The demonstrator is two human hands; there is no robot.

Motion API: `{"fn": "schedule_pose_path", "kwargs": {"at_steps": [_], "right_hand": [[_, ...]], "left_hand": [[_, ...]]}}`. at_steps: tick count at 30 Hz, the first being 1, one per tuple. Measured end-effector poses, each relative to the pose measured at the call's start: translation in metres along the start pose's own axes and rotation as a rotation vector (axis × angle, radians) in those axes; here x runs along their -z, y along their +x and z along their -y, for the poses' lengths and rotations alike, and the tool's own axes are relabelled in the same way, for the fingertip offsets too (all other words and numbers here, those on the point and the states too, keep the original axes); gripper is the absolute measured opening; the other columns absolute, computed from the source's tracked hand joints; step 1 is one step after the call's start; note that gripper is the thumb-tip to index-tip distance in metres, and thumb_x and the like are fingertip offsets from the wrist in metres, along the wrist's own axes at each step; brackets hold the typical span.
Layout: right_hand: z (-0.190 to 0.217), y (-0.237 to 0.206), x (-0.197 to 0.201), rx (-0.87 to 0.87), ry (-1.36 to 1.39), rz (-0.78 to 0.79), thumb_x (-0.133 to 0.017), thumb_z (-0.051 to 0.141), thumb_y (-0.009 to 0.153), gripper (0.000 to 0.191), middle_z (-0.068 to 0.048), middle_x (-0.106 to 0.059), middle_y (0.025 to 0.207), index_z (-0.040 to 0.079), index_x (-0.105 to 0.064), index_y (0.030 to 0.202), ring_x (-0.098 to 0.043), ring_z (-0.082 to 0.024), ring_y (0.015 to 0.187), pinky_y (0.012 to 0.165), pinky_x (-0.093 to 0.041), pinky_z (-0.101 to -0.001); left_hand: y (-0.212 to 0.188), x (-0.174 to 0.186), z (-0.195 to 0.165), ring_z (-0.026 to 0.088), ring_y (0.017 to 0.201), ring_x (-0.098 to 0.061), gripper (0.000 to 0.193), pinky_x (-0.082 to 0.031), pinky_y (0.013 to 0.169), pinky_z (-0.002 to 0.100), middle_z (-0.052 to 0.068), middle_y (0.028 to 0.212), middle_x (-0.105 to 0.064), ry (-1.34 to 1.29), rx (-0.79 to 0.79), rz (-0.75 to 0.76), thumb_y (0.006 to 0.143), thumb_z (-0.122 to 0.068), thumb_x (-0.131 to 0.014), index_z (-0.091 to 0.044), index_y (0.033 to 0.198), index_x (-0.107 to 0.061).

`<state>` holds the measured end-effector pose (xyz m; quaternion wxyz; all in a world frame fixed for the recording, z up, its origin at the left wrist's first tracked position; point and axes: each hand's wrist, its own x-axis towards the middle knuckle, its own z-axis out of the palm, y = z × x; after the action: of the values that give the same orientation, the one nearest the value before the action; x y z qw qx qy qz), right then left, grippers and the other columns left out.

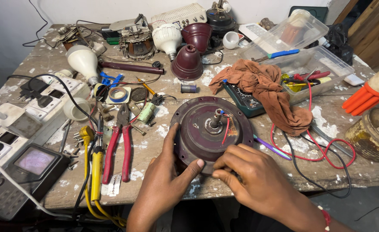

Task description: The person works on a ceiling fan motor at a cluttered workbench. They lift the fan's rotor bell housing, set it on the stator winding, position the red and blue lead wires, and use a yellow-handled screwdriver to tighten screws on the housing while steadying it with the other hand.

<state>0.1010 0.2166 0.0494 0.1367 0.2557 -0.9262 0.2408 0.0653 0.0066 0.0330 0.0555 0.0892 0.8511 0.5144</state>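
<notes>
My left hand (172,172) grips the round motor housing (206,129) by its rim, steadying it on the bench (48,60), while my right hand (251,176) pinches at its near edge.

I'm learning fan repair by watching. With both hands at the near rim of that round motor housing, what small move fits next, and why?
Probably a small turn of the motor housing. The left hand grips its near-left rim while the right hand fingers pinch at the near edge, so rotating would bring the next bit of rim under those fingers.
</notes>
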Motion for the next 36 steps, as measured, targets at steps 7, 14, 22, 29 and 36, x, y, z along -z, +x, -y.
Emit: {"fn": "schedule_pose_path", "kwargs": {"at_steps": [7,14,22,29,36], "right_hand": [[0.000,0.001,0.001,0.068,0.042,-0.039,-0.079,0.022,0.082,0.022,-0.008,-0.066,0.084,0.005,-0.068,0.090,-0.066,-0.029,0.080,0.068,-0.050,-0.0410],[0.002,0.003,-0.006,-0.044,-0.074,-0.013,-0.080,0.026,0.082,0.026,-0.007,-0.064,0.081,0.005,-0.065,0.083,-0.065,-0.028,0.078,0.067,-0.050,-0.0426],[0.000,0.003,0.005,0.095,0.018,0.021,-0.074,0.017,0.086,0.016,-0.009,-0.063,0.086,0.005,-0.068,0.095,-0.066,-0.030,0.081,0.066,-0.050,-0.0425],[0.004,0.007,-0.004,-0.009,-0.074,0.024,-0.076,0.022,0.084,0.022,-0.009,-0.063,0.080,0.005,-0.064,0.085,-0.066,-0.031,0.075,0.064,-0.050,-0.0444],[0.006,0.007,0.006,0.056,0.000,0.057,-0.072,0.015,0.083,0.017,-0.010,-0.064,0.088,0.006,-0.069,0.098,-0.066,-0.034,0.080,0.064,-0.050,-0.0451]], "left_hand": [[-0.001,0.003,-0.003,0.025,0.057,-0.067,0.103,-0.051,0.056,0.039,0.016,0.063,-0.068,0.032,0.007,0.000,0.077,-0.035,-0.078,-0.014,0.162,-0.024],[-0.001,0.002,0.001,0.026,0.055,-0.068,0.102,-0.051,0.056,0.040,0.015,0.061,-0.066,0.023,-0.035,-0.017,0.077,-0.036,-0.078,-0.013,0.162,-0.025],[0.000,0.002,0.002,0.027,0.057,-0.070,0.102,-0.053,0.058,0.040,0.015,0.062,-0.068,0.022,-0.050,-0.021,0.077,-0.035,-0.077,-0.012,0.162,-0.026],[-0.001,0.003,0.003,0.029,0.061,-0.069,0.103,-0.052,0.060,0.041,0.015,0.064,-0.067,0.040,-0.029,-0.011,0.078,-0.037,-0.077,-0.012,0.162,-0.025],[-0.001,0.002,0.003,0.029,0.063,-0.069,0.103,-0.052,0.061,0.041,0.015,0.067,-0.067,0.034,-0.046,-0.015,0.078,-0.039,-0.077,-0.011,0.162,-0.025]]}}
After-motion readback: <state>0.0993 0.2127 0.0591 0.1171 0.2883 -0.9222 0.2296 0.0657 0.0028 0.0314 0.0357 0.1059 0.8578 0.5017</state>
